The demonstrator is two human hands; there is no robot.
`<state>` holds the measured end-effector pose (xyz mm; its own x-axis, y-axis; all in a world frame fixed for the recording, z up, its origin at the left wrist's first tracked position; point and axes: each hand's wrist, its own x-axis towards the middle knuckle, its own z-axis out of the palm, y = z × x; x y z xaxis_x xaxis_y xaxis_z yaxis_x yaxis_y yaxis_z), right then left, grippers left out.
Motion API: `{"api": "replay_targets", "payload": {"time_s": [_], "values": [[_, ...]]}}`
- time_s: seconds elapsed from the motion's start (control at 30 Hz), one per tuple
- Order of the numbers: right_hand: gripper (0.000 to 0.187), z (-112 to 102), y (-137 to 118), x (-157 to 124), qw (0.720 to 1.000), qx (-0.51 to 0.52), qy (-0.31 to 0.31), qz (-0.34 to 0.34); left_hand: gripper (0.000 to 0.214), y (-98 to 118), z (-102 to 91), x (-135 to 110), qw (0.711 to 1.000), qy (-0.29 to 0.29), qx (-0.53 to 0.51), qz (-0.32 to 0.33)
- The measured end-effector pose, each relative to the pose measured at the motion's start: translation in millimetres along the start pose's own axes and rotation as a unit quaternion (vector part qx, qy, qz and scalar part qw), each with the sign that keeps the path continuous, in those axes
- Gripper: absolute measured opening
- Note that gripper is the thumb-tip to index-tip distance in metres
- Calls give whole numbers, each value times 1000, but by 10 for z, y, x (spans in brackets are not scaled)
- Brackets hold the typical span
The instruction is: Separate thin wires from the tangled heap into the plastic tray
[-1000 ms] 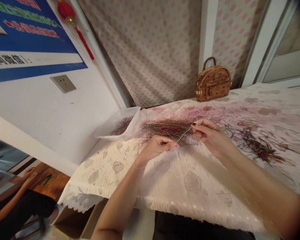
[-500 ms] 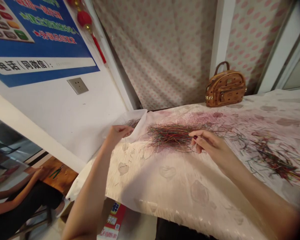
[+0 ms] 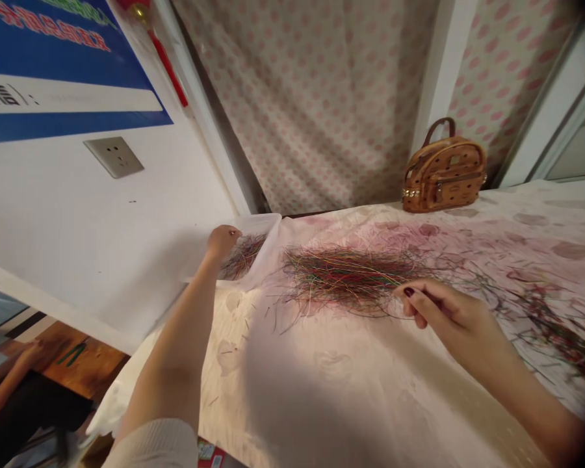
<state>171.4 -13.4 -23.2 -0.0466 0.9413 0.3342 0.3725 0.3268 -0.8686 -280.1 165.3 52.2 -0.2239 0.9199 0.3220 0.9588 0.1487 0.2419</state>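
The long pile of coloured wires (image 3: 346, 279) lies sideways on the counter (image 3: 541, 224); the right grip (image 3: 443, 318) pinches nearest its end, any wire held unclear, the left grip (image 3: 221, 240) curled on the plastic tray (image 3: 260, 224)

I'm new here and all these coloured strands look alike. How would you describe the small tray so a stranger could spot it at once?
Start at the table under its pale patterned cloth, which runs along a white wall. At the table's corner by that wall sits a clear plastic tray. It stands out because it holds a small tuft of coloured strands, apart from the big loose heap on the cloth, and the left hand is at its rim.
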Motion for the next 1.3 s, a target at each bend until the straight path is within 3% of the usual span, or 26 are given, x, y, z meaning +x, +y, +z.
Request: {"api": "replay_targets", "payload": {"time_s": [0.2,0.37,0.43,0.53,0.67,0.8,0.93,1.07,1.2,1.3], "values": [[24,-51,34,11,993,-101,32,-53,27,-147,197,116,994,-50,100,-3],[22,-93,-24,25,992,-85,69,-58,48,-70,93,-27,990,-46,133,-22],[21,-115,-87,8,992,-65,94,-54,52,100,-3,-206,993,10,118,-4],[19,-169,-240,-43,989,-8,144,-45,39,517,-129,-631,993,95,27,69],[18,-288,-496,-161,974,117,188,-58,25,1216,-135,-1330,975,32,-146,165],[18,-412,-699,-258,944,238,215,-71,22,1816,57,-1773,951,-41,-189,239],[16,-481,-788,-256,918,321,219,-80,29,2233,315,-1853,932,-58,-155,322],[17,-501,-743,-182,917,339,198,-77,35,2470,537,-1823,931,-73,-68,352],[18,-482,-562,-48,929,300,205,-63,24,2472,609,-1778,935,-76,-25,346],[19,-434,-401,55,950,257,174,-44,24,2373,562,-1734,942,-45,-77,324]]}}
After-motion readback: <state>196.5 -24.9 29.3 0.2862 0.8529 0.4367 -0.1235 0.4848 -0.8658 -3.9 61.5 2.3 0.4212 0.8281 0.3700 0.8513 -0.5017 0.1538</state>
